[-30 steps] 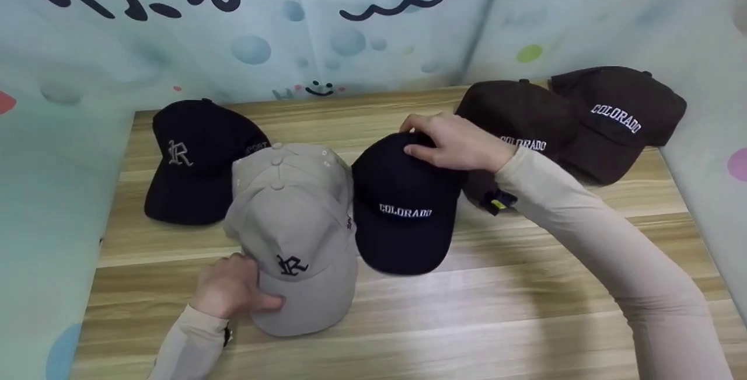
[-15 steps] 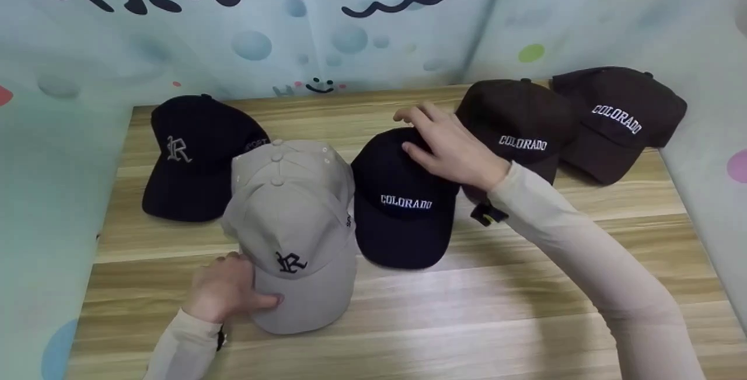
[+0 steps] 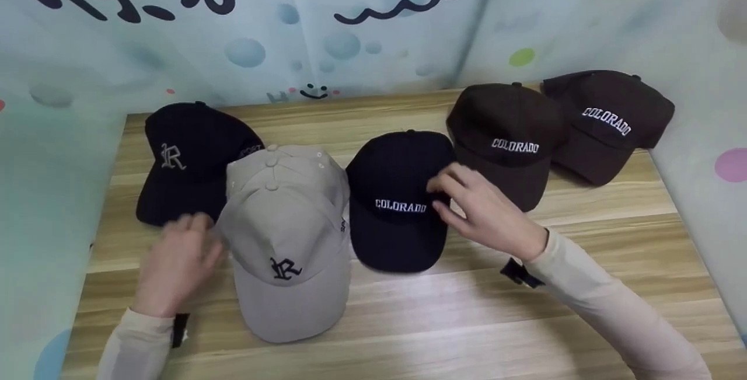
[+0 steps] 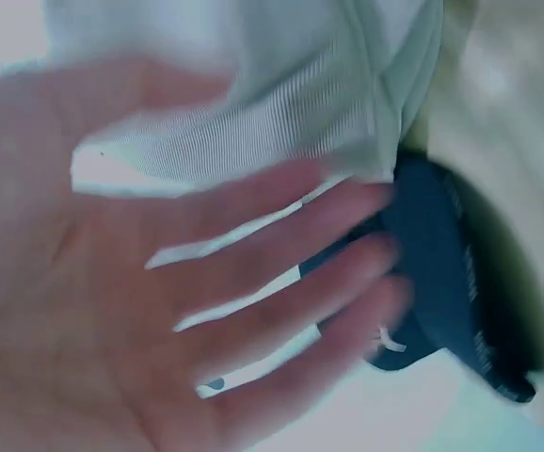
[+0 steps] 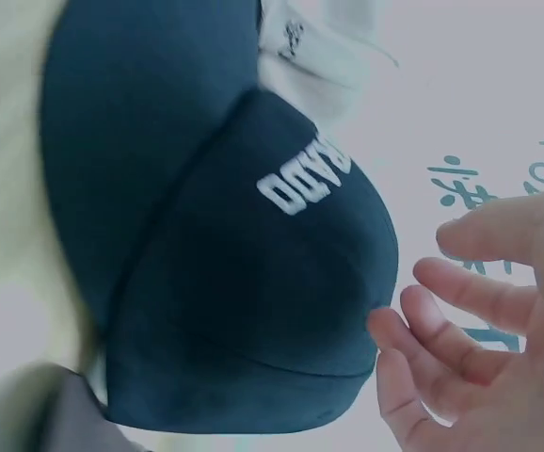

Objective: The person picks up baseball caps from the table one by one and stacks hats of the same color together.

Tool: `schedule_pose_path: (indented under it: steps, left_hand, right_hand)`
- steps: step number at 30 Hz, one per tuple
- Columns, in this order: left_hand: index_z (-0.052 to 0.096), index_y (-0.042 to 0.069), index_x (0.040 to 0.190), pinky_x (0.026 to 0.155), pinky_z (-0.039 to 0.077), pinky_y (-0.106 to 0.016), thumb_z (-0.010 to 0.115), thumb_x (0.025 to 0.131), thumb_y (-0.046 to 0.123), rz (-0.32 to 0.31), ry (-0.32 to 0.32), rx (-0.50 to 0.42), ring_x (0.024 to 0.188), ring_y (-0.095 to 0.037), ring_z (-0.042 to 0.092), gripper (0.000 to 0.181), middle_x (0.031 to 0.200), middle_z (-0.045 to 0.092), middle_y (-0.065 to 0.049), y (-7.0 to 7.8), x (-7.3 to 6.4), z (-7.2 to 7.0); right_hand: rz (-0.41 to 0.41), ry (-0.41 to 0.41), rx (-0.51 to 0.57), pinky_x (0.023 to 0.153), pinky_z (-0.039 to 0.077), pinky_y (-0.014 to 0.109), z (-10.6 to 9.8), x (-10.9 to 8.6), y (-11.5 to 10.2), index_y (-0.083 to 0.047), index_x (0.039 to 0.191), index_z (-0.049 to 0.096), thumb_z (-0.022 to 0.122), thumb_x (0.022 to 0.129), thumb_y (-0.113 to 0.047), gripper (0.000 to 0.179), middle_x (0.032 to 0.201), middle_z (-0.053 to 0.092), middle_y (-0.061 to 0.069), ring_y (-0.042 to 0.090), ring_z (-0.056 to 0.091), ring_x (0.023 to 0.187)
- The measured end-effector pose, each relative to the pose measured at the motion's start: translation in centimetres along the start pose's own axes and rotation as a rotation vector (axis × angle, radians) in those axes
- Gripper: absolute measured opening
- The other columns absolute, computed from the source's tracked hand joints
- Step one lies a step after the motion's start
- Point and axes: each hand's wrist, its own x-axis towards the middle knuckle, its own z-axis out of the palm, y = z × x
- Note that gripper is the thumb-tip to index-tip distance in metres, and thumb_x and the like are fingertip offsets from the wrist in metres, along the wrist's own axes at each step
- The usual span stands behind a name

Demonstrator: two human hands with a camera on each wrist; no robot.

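My left hand (image 3: 181, 263) is lifted off the grey caps, its fingers spread and holding nothing, near the brim of the black cap with an R (image 3: 192, 164). Two overlapping grey caps lie beside it; the front grey cap (image 3: 292, 304) bears a dark R, and the rear grey cap (image 3: 251, 173) is mostly covered. My right hand (image 3: 490, 216) hovers with loosely bent fingers at the right side of the navy COLORADO cap (image 3: 397, 240). In the right wrist view, its fingers stand next to the crown of this navy cap (image 5: 253, 273), with nothing in them.
Two brown COLORADO caps overlap at the back right: the nearer brown cap (image 3: 502, 117) and the farther brown cap (image 3: 613, 146). All the caps lie on a wood-grain tabletop (image 3: 443, 333). A printed light-blue backdrop (image 3: 373, 76) encloses its back and sides.
My left hand has let go of the front grey cap's brim and moved left and up. My right hand has left the navy cap's crown and moved down to its right side.
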Motion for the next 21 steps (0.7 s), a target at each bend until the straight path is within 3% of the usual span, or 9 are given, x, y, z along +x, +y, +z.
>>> schedule_pose_path:
  steps: [3, 5, 8, 13, 17, 21]
  left_hand:
    - [0.057, -0.012, 0.102, 0.069, 0.044, -0.062, 0.061, 0.085, 0.0, 0.03, 0.208, -0.045, 0.087, -0.051, 0.053, 0.022, 0.095, 0.058, -0.032, -0.5, 1.6, -0.4]
    - [0.057, -0.012, 0.107, 0.078, 0.042, -0.064, 0.058, 0.085, -0.002, 0.042, 0.258, -0.052, 0.097, -0.053, 0.051, 0.024, 0.104, 0.057, -0.034, -1.2, 2.9, -0.5]
    - [0.054, -0.013, 0.118, 0.088, 0.037, -0.066, 0.055, 0.085, -0.005, 0.062, 0.214, -0.045, 0.113, -0.055, 0.043, 0.034, 0.122, 0.051, -0.034, -2.5, 4.8, -0.6]
    - [0.041, -0.011, 0.136, 0.095, 0.027, -0.071, 0.051, 0.086, -0.007, 0.085, 0.017, -0.019, 0.127, -0.058, 0.024, 0.051, 0.144, 0.031, -0.033, -4.4, 8.2, -1.0]
    - [0.03, -0.004, 0.145, 0.095, 0.021, -0.075, 0.049, 0.089, -0.002, 0.033, -0.12, 0.029, 0.135, -0.055, 0.01, 0.059, 0.153, 0.017, -0.026, -5.1, 10.5, -1.9]
    - [0.022, -0.002, 0.149, 0.095, 0.016, -0.076, 0.047, 0.091, 0.001, -0.002, -0.179, 0.038, 0.137, -0.053, 0.003, 0.063, 0.156, 0.008, -0.024, -5.7, 12.4, -2.6]
  right_hand:
    - [-0.022, -0.025, 0.007, 0.079, 0.044, 0.037, 0.5, -0.9, -0.1, -0.007, 0.103, 0.063, 0.068, 0.088, -0.009, 0.016, 0.102, 0.058, 0.003, 0.02, 0.055, 0.09]
    - [-0.028, -0.038, 0.012, 0.078, 0.044, 0.038, 0.8, -1.4, -0.1, -0.008, 0.102, 0.064, 0.069, 0.087, -0.009, 0.016, 0.102, 0.059, 0.003, 0.019, 0.056, 0.091]
    - [-0.02, -0.056, 0.024, 0.078, 0.044, 0.038, 1.2, -2.0, -0.2, -0.009, 0.102, 0.064, 0.068, 0.088, -0.011, 0.014, 0.102, 0.059, 0.002, 0.018, 0.057, 0.093]
    - [0.0, -0.084, 0.043, 0.078, 0.044, 0.039, 1.5, -3.0, -0.5, -0.009, 0.101, 0.064, 0.067, 0.089, -0.012, 0.012, 0.101, 0.059, 0.001, 0.017, 0.057, 0.093]
    - [0.013, -0.104, 0.041, 0.076, 0.043, 0.038, 1.6, -3.5, -0.6, -0.009, 0.101, 0.064, 0.067, 0.089, -0.012, 0.013, 0.102, 0.059, 0.0, 0.015, 0.057, 0.093]
    - [0.022, -0.118, 0.04, 0.076, 0.043, 0.038, 1.4, -3.9, -0.6, -0.009, 0.102, 0.065, 0.066, 0.09, -0.013, 0.013, 0.102, 0.059, 0.001, 0.016, 0.057, 0.093]
